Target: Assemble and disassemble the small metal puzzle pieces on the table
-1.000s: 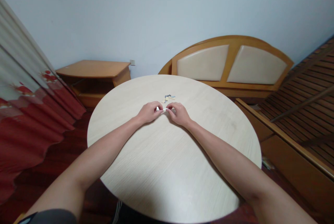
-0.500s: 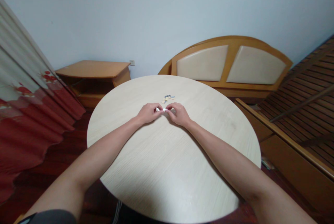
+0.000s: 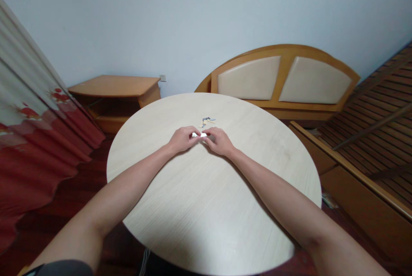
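Note:
Near the middle of the round table, a small white piece (image 3: pixel 203 134) is pinched between my two hands; its exact kind is too small to make out. My left hand (image 3: pixel 184 139) grips its left end with thumb and fingertips. My right hand (image 3: pixel 219 141) is closed on the right end the same way. Just beyond my fingertips lies a little cluster of grey and yellowish small parts (image 3: pixel 207 122) on the tabletop. The fingers hide part of the white piece.
The round, pale wood-grain table (image 3: pixel 206 207) fills the centre. Behind it stand a wooden cabinet (image 3: pixel 116 85) at left and a padded headboard (image 3: pixel 249 78). A red and white curtain (image 3: pixel 35 147) hangs at left; a slatted wooden bed frame (image 3: pixel 370 138) is at right.
My fingers have shifted slightly around the white piece, and more of it shows between them. The small parts on the table lie as before.

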Motion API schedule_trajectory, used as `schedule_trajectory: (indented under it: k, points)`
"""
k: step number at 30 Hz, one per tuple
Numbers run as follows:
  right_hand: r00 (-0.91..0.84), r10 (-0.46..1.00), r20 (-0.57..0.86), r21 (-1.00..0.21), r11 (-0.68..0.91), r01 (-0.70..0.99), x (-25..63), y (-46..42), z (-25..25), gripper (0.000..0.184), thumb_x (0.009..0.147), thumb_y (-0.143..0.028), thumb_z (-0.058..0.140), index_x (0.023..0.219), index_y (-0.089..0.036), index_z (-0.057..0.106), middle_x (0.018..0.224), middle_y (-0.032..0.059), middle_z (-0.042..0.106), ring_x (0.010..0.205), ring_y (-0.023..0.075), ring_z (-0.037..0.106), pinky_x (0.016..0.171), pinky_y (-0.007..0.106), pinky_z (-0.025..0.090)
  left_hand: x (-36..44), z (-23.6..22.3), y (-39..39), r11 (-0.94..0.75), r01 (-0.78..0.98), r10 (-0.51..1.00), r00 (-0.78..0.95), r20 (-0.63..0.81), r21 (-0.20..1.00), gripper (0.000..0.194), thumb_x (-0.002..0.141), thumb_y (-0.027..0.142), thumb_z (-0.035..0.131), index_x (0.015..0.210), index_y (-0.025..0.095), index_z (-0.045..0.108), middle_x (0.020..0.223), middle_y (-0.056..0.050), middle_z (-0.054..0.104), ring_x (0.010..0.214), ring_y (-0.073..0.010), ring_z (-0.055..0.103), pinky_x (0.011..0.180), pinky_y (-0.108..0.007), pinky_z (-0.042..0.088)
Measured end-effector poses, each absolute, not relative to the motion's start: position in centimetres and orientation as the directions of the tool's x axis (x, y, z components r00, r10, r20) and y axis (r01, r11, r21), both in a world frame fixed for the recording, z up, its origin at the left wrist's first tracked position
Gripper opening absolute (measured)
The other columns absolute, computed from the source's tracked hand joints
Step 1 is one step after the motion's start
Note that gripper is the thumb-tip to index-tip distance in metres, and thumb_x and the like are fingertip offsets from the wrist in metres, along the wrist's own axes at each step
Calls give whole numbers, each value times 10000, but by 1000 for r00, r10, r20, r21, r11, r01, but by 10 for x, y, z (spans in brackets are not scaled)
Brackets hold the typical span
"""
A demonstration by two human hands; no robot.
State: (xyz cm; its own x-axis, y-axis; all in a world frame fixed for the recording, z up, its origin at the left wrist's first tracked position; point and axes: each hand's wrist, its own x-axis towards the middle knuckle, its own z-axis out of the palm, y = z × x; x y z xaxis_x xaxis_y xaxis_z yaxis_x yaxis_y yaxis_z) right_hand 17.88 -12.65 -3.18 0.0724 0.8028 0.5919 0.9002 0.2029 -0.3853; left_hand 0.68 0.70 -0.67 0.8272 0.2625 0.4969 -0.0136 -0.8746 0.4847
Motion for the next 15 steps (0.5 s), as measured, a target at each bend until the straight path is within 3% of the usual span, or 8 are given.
schedule_trajectory:
  k: [15]
  points:
    - [97,807,582,-347,139,927,179,-128,-28,198,945,-282,634,1073,-229,776,980,62,782,897,229,677,850,355,457,7,-4,6,-872,104,344,825,448,478,216,916,307,684,1086,196,756,1001,-54,767,779,-158,651,745,-281,477]
